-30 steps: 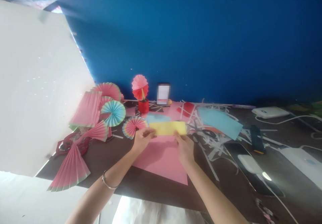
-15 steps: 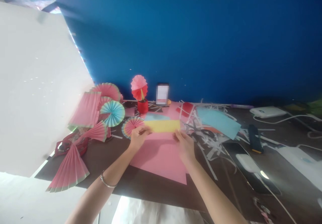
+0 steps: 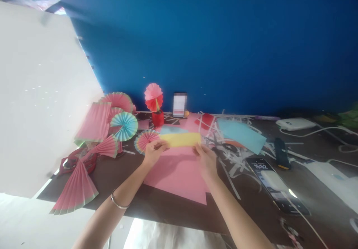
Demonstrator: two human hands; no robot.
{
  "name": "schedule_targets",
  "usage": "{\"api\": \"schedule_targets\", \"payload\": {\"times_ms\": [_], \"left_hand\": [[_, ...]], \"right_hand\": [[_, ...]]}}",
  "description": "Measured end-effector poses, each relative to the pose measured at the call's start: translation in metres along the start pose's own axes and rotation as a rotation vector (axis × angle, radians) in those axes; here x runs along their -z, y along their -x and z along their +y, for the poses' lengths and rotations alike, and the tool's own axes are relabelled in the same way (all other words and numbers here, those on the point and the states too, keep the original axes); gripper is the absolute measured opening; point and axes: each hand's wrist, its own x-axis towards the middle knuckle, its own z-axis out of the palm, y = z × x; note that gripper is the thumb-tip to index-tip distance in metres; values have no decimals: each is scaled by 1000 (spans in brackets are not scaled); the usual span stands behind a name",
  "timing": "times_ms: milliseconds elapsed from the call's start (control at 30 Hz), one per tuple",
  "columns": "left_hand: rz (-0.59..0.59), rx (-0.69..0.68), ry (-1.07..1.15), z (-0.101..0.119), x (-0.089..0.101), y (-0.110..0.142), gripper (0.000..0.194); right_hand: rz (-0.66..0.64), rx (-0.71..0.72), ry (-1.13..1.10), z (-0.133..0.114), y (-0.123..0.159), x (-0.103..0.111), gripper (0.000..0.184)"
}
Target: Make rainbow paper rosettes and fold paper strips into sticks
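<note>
A folded yellow paper strip (image 3: 182,139) lies across the far end of a pink paper sheet (image 3: 179,174) on the dark table. My left hand (image 3: 153,152) pinches the strip's left end, fingers closed. My right hand (image 3: 205,160) grips its right end from below, fingers curled. A silver bangle (image 3: 117,202) sits on my left wrist. A light blue sheet (image 3: 172,130) peeks out just behind the strip.
Pleated pink and teal paper fans (image 3: 112,125) crowd the left side, with a red cup (image 3: 158,118) holding a fan. White paper shreds (image 3: 232,155), a blue sheet (image 3: 242,135), a lit phone (image 3: 275,189), chargers and cables fill the right. A blue wall stands behind.
The yellow strip and both hands shifted slightly left and down toward the pink sheet. The phone's screen has lit up.
</note>
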Motion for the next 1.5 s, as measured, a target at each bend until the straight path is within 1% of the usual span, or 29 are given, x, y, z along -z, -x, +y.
{"api": "schedule_targets", "payload": {"times_ms": [133, 233, 333, 400, 500, 633, 733, 800, 933, 1000, 1067, 1133, 1233, 1300, 1400, 1500], "left_hand": [[3, -6, 1, -2, 2, -2, 32], [-18, -49, -14, -7, 6, -5, 28], [-64, -95, -109, -10, 8, -7, 23], [-65, -113, -208, -10, 7, -6, 21], [-64, -89, -330, -7, 5, -3, 17], [-63, -79, -384, -5, 5, -2, 16], [-14, -92, -342, -8, 8, -3, 20], [4, -94, -243, -11, 9, -5, 20], [-18, -55, 42, -15, 9, -6, 25], [-41, -39, 57, -12, 8, -6, 27], [-81, -50, -39, -9, 7, -4, 27], [-142, -90, -155, -5, 7, -1, 24], [-220, -139, -272, -4, 8, 2, 18], [-236, -138, -331, -4, 9, 2, 16], [-242, -128, -371, -5, 11, 0, 19], [-257, -145, -380, -5, 14, -4, 19]], "right_hand": [[8, 47, 104, -1, 0, 1, 33], [2, 59, 166, 0, 0, 1, 33], [-8, 47, 145, 3, -1, 1, 32], [-22, 21, 143, 6, -1, 1, 31], [-47, -18, 124, 9, -1, -1, 29], [-57, -3, 67, 7, 0, -2, 26], [-64, 3, 47, 3, 1, -5, 27], [-71, 0, 42, 1, 3, -7, 28], [-76, -8, 10, -1, 6, -9, 28], [-80, 3, 12, -3, 6, -7, 28], [-101, 49, 84, -7, 4, -4, 29], [-106, 132, 214, -11, 2, -1, 33], [-67, 219, 370, -15, -1, 2, 32], [-48, 232, 430, -14, -3, 3, 29], [-53, 266, 491, -14, -3, 3, 27], [-111, 302, 545, -15, 0, 1, 27]]}}
